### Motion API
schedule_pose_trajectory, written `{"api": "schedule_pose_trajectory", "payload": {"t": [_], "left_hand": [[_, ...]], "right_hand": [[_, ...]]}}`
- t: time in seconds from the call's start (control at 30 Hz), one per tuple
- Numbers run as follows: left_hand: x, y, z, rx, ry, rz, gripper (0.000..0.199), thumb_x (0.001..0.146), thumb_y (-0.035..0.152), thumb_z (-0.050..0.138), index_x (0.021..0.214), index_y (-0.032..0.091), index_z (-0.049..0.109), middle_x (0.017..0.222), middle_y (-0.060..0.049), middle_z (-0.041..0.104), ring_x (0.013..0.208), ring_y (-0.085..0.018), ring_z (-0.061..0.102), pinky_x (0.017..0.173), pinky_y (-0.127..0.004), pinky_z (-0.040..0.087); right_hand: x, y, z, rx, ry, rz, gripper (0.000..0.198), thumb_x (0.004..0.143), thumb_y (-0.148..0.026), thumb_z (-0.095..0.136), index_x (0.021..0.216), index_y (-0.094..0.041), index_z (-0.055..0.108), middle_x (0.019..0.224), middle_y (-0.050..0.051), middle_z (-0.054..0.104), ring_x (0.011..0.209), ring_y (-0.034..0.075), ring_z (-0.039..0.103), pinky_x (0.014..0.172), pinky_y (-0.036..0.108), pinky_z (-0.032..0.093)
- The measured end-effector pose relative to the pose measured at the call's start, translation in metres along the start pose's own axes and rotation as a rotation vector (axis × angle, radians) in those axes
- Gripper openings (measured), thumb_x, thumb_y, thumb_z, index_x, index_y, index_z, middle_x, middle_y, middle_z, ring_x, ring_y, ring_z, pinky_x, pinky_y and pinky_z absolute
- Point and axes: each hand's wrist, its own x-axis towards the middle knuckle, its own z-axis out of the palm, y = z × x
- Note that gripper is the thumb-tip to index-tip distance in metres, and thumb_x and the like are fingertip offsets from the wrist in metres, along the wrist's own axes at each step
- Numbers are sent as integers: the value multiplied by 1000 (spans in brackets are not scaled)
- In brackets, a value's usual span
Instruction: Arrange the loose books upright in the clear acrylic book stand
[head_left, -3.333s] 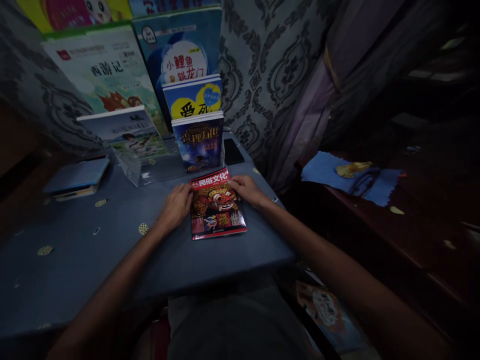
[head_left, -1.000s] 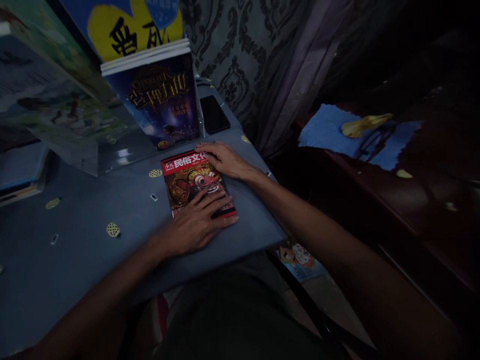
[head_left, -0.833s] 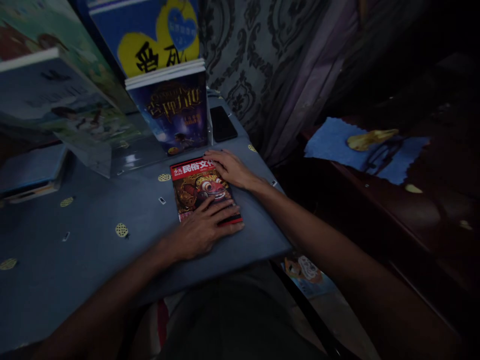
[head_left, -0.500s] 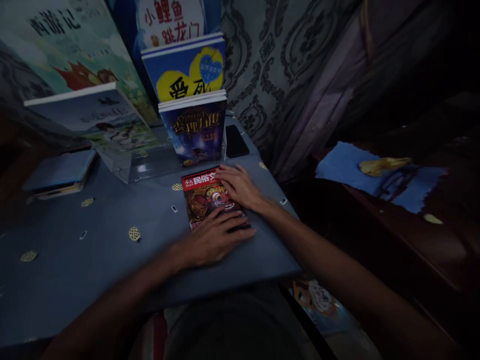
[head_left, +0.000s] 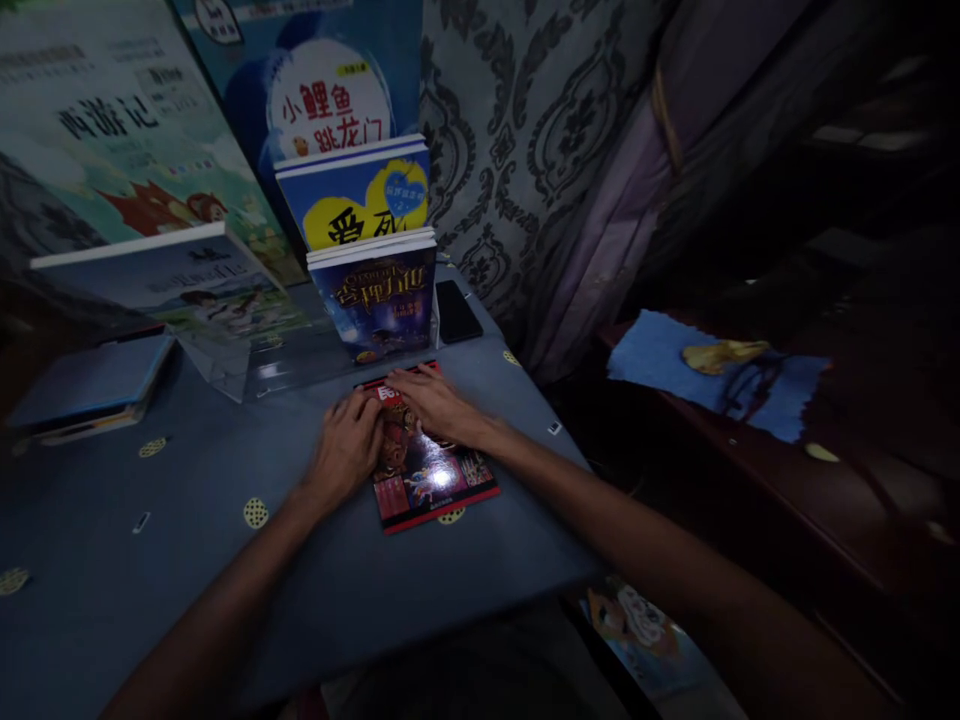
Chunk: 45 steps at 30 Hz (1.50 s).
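A small paperback book (head_left: 442, 475) with a red band and a dark, colourful mask cover lies shut on the blue table. My left hand (head_left: 346, 440) rests at its upper left edge, fingers slightly bent and touching the cover's side. Across the upper part of the cover lies my right hand (head_left: 435, 402), fingers stretched out flat and hiding most of the title. Lamp light glares off the lower part of the cover.
Behind the book, upright books (head_left: 382, 300) stand in a clear holder, with a phone (head_left: 457, 312) beside them. Stacked books (head_left: 97, 385) lie to the left. Right of the table, a dark red surface bears a blue cloth (head_left: 645, 350).
My left hand has moved from the book's lower part up to its upper left edge, uncovering the lower cover. My right hand stays on the upper part. The view has tilted up slightly.
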Motion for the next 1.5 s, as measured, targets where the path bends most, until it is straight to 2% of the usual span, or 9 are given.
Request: {"api": "schedule_pose_trajectory", "payload": {"t": [0.1, 0.27, 0.47, 0.67, 0.8, 0.87, 0.97, 1.17, 1.5], "left_hand": [[0, 2, -1, 7, -18, -13, 22, 102, 22, 40, 110, 20, 60, 120, -12, 65, 115, -27, 60, 98, -45, 47], [-1, 0, -1, 2, -19, -23, 23, 102, 23, 40, 113, 20, 60, 122, -13, 65, 115, -29, 60, 94, -46, 48], [1, -1, -3, -45, -8, -33, 23, 102, 26, 41, 115, 20, 59, 126, -12, 64, 114, -28, 61, 95, -45, 49], [-9, 7, -8, -1, -56, 5, 37, 104, 37, 40, 131, 18, 55, 143, -17, 57, 136, -33, 51, 111, -58, 40], [-36, 30, -18, 14, -181, 196, 69, 98, 62, 45, 152, 21, 39, 161, -18, 38, 153, -36, 29, 119, -62, 30], [-48, 41, -22, 13, -232, 247, 76, 96, 66, 46, 157, 23, 31, 166, -17, 30, 156, -36, 20, 121, -62, 28], [-53, 48, -21, 8, -235, 243, 74, 99, 61, 44, 159, 23, 27, 167, -16, 25, 158, -35, 13, 122, -64, 25], [-41, 42, -11, -18, -221, 207, 70, 101, 55, 44, 160, 23, 25, 168, -16, 23, 158, -35, 11, 122, -66, 23], [-36, 42, -6, 7, -178, 183, 70, 102, 49, 45, 162, 22, 21, 169, -16, 22, 158, -33, 9, 123, -63, 22]], "right_hand": [[-15, 19, -10, 23, 68, 102, 46, 98, -11, 41, 139, -21, 59, 144, 11, 62, 141, 24, 51, 121, 57, 31], [-26, 36, -24, 147, 82, 146, 47, 98, -13, 41, 140, -24, 58, 141, 7, 65, 137, 24, 55, 121, 60, 30], [-22, 40, -30, 225, 120, 196, 45, 97, -13, 43, 134, -24, 65, 123, 7, 74, 110, 23, 67, 105, 48, 49], [-23, 39, -28, 241, 103, 155, 46, 97, -13, 43, 137, -28, 62, 135, 4, 69, 127, 22, 61, 121, 55, 29], [-24, 39, -29, 220, 89, 146, 45, 97, -14, 42, 136, -25, 62, 137, 6, 68, 129, 22, 60, 120, 54, 31], [-23, 40, -29, 211, 93, 135, 44, 97, -14, 43, 135, -25, 63, 136, 7, 69, 128, 22, 61, 118, 52, 34], [-21, 42, -28, 190, 103, 122, 42, 98, -15, 42, 134, -21, 63, 135, 9, 69, 129, 22, 61, 116, 50, 38], [-17, 44, -20, 128, 122, 114, 40, 98, -14, 44, 131, -23, 65, 146, 9, 61, 142, 23, 50, 119, 52, 37], [-13, 47, -17, 92, 170, 82, 38, 98, -15, 44, 128, -20, 66, 144, 12, 62, 141, 23, 51, 116, 51, 42]]}}
